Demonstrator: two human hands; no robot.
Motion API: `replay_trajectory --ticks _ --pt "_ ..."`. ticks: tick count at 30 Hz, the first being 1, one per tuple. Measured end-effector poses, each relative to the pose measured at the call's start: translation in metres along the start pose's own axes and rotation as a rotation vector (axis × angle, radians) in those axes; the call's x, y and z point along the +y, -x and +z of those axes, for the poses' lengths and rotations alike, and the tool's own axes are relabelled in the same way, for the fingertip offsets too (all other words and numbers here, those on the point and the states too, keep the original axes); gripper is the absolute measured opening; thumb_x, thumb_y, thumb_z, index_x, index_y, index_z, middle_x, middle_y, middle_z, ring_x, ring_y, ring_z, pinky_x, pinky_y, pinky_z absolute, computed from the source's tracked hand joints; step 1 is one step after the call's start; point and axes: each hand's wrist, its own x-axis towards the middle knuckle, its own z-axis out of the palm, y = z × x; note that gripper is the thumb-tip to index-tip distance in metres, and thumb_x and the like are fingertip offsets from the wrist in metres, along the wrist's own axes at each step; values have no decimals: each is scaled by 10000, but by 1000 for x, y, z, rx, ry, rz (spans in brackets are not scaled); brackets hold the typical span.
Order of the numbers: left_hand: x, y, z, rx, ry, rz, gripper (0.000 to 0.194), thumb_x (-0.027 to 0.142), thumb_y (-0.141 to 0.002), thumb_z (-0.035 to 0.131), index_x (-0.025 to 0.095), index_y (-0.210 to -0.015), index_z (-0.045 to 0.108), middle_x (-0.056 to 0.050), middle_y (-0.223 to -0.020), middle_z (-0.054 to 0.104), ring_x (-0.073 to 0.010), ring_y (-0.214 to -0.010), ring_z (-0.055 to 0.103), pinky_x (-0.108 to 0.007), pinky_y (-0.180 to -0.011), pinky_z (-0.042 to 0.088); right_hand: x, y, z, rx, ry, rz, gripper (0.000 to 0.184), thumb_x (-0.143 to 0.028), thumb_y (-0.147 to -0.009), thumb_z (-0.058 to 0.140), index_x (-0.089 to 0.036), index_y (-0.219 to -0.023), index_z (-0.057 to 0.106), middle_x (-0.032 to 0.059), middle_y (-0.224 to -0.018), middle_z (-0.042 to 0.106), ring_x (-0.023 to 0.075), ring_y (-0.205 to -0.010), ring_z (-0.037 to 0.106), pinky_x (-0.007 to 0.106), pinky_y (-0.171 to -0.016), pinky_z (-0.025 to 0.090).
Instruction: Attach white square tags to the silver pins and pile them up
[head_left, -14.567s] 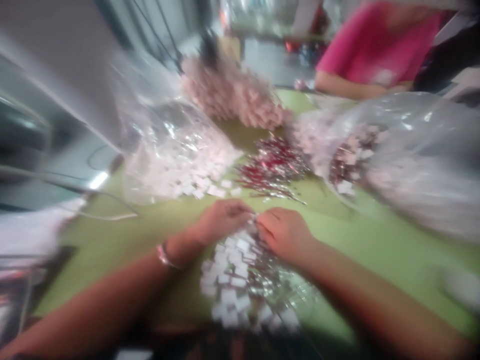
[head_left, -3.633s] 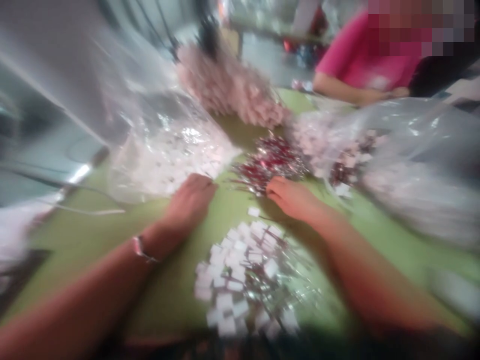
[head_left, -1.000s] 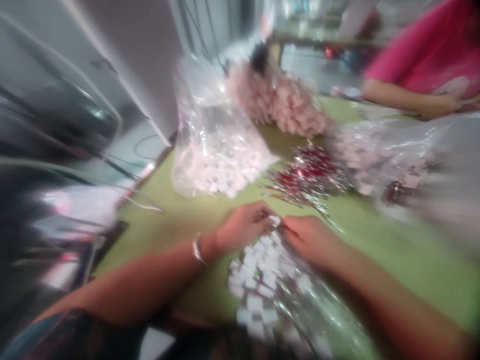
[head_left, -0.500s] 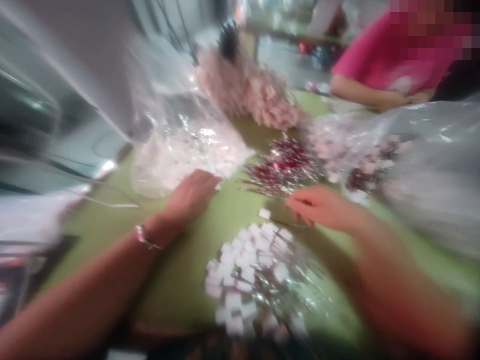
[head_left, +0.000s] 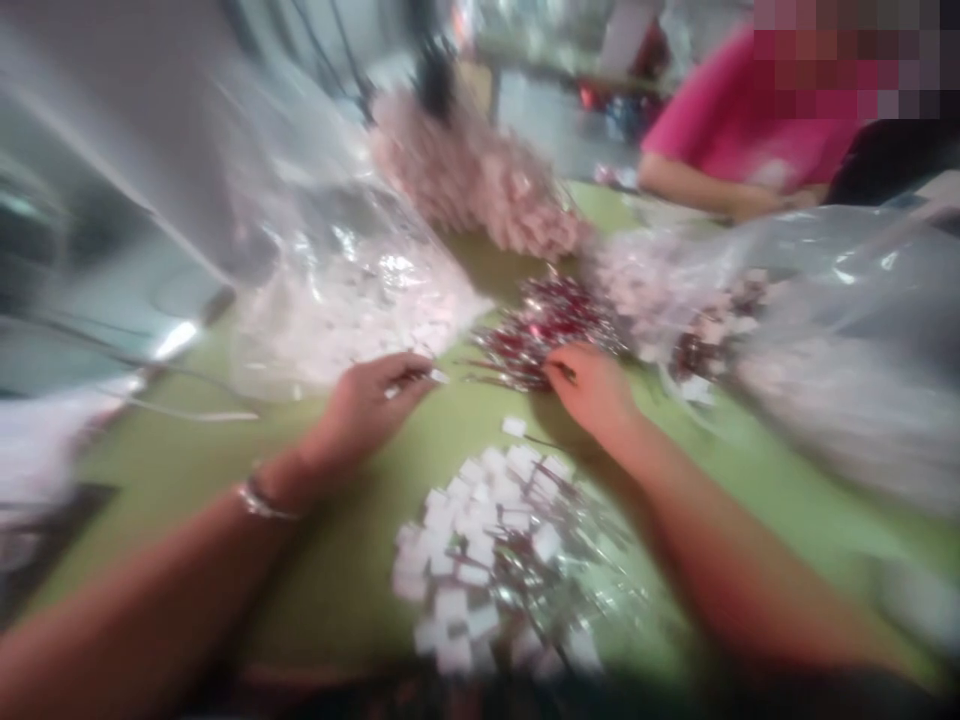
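Note:
My left hand (head_left: 371, 400) lies at the mouth of a clear bag of small white tags (head_left: 352, 310), its fingers pinched on a small white tag (head_left: 437, 377). My right hand (head_left: 592, 385) reaches into a heap of red and silver shiny pieces (head_left: 544, 325), fingers curled at its near edge. What they grip is blurred. In front of me lies a pile of white tags with silver pieces (head_left: 495, 550) on the green table (head_left: 330, 560).
A pink heap (head_left: 480, 190) lies at the back. A large clear plastic bag (head_left: 832, 320) with pink and red pieces fills the right side. A person in a pink shirt (head_left: 742, 120) sits across at the far right. Cables (head_left: 180, 405) run along the left edge.
Half a second ago my right hand hovered short of the red and silver heap; now it is in it. My left hand has pinched a white tag by the bag.

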Motion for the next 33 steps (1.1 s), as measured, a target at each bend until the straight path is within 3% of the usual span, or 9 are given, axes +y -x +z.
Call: replay_trajectory --ticks 3,6,11,16,20,24,28,33 --pt "8 9 14 -159 437 -236 322 359 -822 638 179 -1087 670 -30 -710 687 -126 -585 597 -266 -557 497 -18 7 -13 -36 -177 15 143 -289 -875 512 -202 -839 620 11 -735 643 144 -633 537 263 -625 372" --pt "7 13 25 -248 659 -298 334 317 -835 632 195 -1144 668 -33 -712 700 -104 -541 576 -246 -513 483 -42 17 -21 -236 -314 0 143 -281 -875 503 -205 -816 608 -12 -684 637 123 -583 522 243 -577 359" --pt "5 14 27 -263 837 -354 215 252 -823 660 208 -1029 705 -35 -743 719 -118 -607 633 -264 -576 524 -59 25 -19 -339 -363 -12 129 -226 -856 501 -198 -778 599 -20 -672 627 115 -589 520 237 -579 352" --pt "6 14 27 -260 813 -462 242 284 -777 712 169 -988 680 -35 -706 708 -119 -608 646 -237 -553 507 -60 25 -18 -352 -390 13 127 -236 -847 517 -198 -776 614 -20 -678 638 114 -593 526 232 -576 362" --pt "3 14 28 -276 683 -386 287 305 -779 707 169 -1032 690 -24 -670 701 -93 -535 604 -216 -512 487 -59 24 -20 -332 -363 6 137 -236 -845 524 -198 -749 616 -27 -670 638 108 -584 520 235 -579 351" --pt "7 15 29 -223 533 -200 271 235 -760 713 184 -1026 718 -1 -671 687 -77 -520 569 -214 -518 502 -57 23 -20 -337 -368 34 148 -256 -856 510 -201 -772 619 -26 -661 622 113 -581 509 239 -574 346" --pt "10 18 31 -173 481 -55 369 212 -757 715 199 -1123 676 -24 -819 719 -102 -652 639 -229 -618 560 -57 22 -20 -439 -406 59 205 -278 -874 476 -199 -716 579 -16 -665 603 125 -623 519 235 -587 363" --pt "10 22 30 -152 424 27 166 247 -778 713 168 -923 701 -50 -863 739 -129 -754 690 -243 -730 586 -59 21 -24 -567 -450 154 219 -274 -850 484 -196 -668 578 -16 -656 601 121 -617 523 224 -574 375"
